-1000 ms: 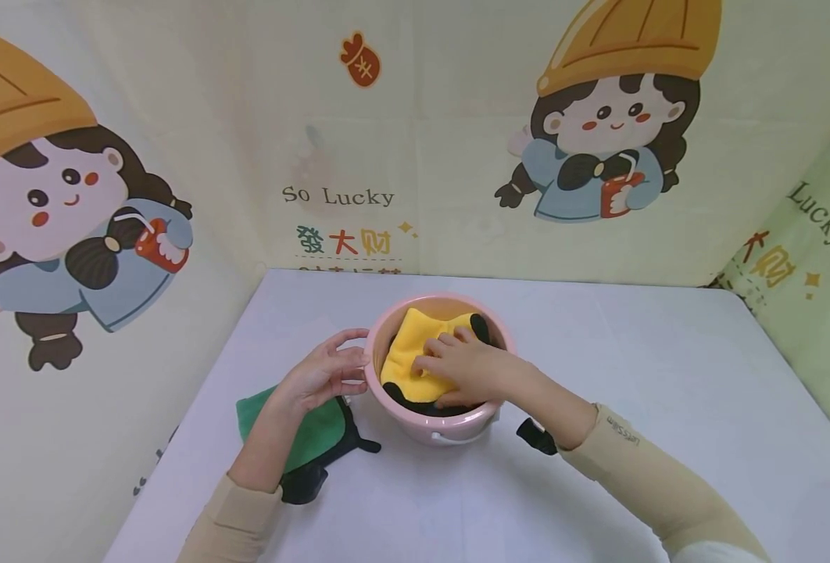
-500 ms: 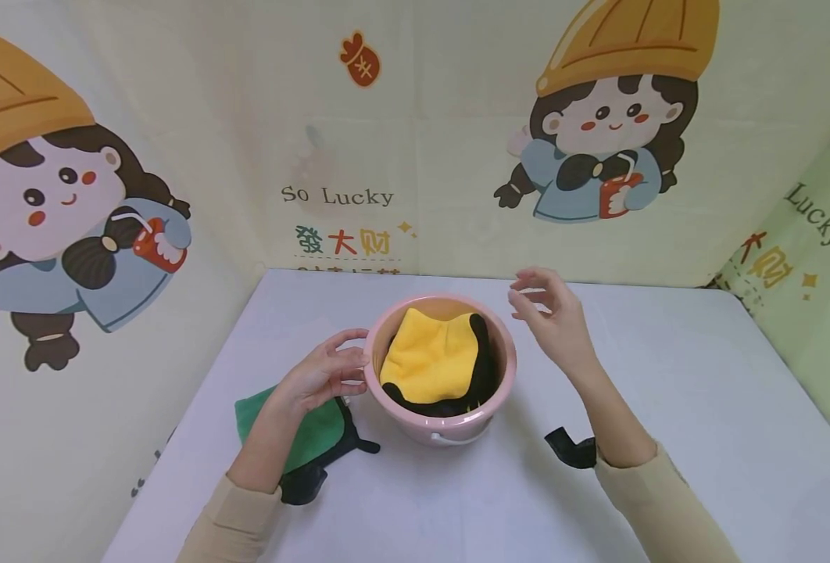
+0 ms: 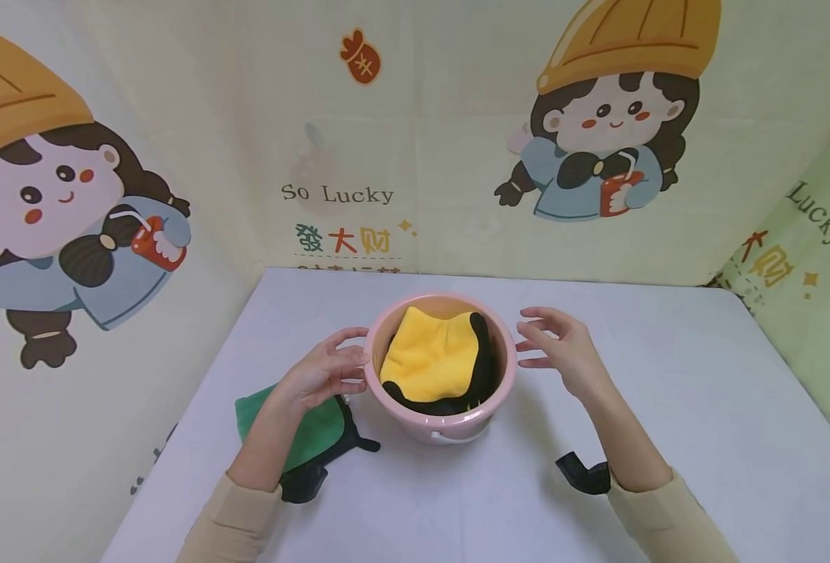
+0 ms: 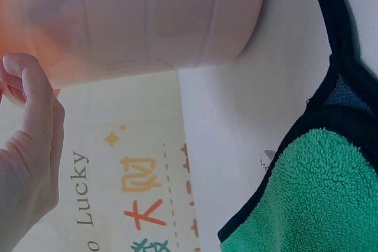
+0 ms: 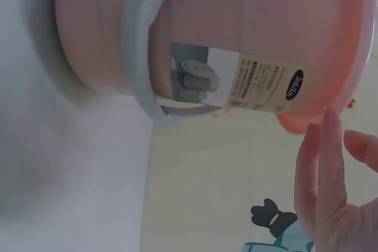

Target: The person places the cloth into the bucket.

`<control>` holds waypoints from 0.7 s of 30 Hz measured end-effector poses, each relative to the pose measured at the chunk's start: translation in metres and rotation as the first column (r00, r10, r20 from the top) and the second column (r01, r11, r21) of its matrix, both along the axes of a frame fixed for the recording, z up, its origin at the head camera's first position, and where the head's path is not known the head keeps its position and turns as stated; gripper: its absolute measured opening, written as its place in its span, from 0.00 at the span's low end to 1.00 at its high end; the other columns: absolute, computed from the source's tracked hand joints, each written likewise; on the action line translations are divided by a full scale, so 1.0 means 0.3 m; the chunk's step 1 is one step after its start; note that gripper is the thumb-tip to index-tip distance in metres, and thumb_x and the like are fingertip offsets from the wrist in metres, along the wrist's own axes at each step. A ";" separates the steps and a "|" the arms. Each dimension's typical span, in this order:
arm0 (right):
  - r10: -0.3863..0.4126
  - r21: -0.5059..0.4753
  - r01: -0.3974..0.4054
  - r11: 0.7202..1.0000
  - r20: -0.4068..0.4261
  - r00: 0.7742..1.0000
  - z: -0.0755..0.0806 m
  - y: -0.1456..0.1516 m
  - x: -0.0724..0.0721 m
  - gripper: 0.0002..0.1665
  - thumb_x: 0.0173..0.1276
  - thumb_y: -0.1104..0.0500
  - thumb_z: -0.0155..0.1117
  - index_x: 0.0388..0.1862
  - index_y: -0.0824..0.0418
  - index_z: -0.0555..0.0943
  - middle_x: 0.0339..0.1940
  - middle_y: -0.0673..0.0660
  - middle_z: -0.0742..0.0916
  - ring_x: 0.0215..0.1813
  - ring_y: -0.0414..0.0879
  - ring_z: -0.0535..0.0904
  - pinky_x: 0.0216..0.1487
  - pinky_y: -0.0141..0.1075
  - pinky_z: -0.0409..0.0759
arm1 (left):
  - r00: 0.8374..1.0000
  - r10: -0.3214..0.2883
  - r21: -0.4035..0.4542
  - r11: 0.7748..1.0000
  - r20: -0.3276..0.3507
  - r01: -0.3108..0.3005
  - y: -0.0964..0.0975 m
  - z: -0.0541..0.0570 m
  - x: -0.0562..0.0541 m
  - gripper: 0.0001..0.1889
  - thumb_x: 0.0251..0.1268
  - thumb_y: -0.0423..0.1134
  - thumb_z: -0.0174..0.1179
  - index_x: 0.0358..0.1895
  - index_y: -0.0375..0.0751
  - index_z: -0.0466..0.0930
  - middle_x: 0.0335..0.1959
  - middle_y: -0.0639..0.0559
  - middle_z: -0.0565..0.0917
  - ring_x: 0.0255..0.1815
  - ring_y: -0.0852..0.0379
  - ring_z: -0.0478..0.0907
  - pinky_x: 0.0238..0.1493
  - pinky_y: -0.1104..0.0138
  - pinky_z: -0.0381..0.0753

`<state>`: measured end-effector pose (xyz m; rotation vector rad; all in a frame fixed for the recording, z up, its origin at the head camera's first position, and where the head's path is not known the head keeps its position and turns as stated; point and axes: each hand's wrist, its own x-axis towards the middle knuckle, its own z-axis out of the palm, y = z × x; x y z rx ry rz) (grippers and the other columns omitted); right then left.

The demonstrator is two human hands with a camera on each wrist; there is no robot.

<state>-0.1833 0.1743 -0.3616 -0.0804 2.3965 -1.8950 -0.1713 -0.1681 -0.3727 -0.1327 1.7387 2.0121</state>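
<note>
A pink bucket (image 3: 450, 430) stands upright on the white table, its white handle (image 5: 139, 45) hanging down on the near side. Inside it lies a folded yellow cloth (image 3: 431, 356) with black edging, filling most of the opening. My left hand (image 3: 327, 371) touches the bucket's left rim with loosely bent fingers. On the other side, my right hand (image 3: 563, 352) is held beside the right rim, fingers spread and holding nothing; whether its fingertips touch the rim I cannot tell. A green cloth (image 4: 319, 199) with a black border lies left of the bucket, partly hidden under my left forearm.
The table (image 3: 703, 407) runs back to a cream printed backdrop (image 3: 457, 156), which also rises on the left and right sides. A black device (image 3: 584, 473) sits at my right wrist.
My right hand has come out of the bucket, risen to its right, then dropped toward the right rim. The yellow cloth stays inside. My left hand has kept its place.
</note>
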 end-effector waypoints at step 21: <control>0.061 0.026 -0.064 0.998 0.113 0.992 -0.019 -0.019 0.013 0.29 0.64 0.53 0.60 0.59 0.67 0.70 0.43 0.63 0.83 0.33 0.45 0.81 0.34 0.37 0.82 | 0.994 0.026 -0.226 0.973 -0.109 -0.050 0.025 0.011 0.022 0.28 0.61 0.39 0.58 0.63 0.45 0.61 0.49 0.42 0.76 0.38 0.52 0.79 0.46 0.57 0.79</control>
